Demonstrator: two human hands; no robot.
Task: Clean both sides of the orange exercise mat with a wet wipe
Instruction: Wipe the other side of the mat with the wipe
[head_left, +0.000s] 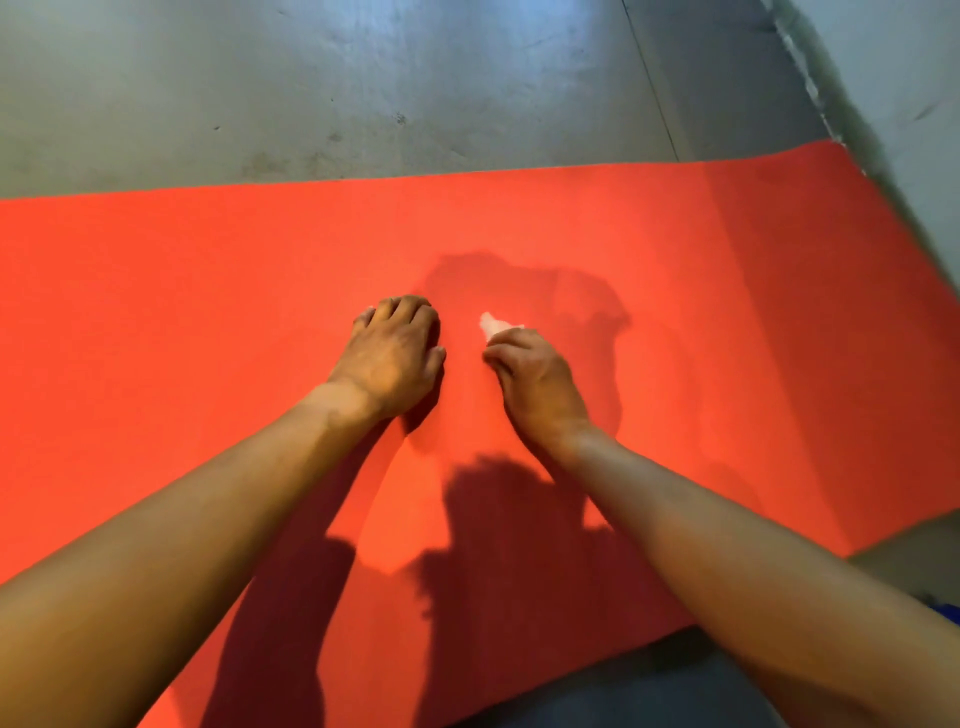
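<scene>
The orange exercise mat lies flat on the grey floor and fills most of the head view. My right hand is near the mat's middle and grips a small white wet wipe, which sticks out past my fingers and touches the mat. My left hand rests on the mat just left of it, fingers bent at the knuckles, holding nothing. Most of the wipe is hidden under my right hand.
Grey concrete floor runs beyond the mat's far edge. A pale wall rises at the right, close to the mat's right end. A dark grey patch and a bit of something blue lie at the near right.
</scene>
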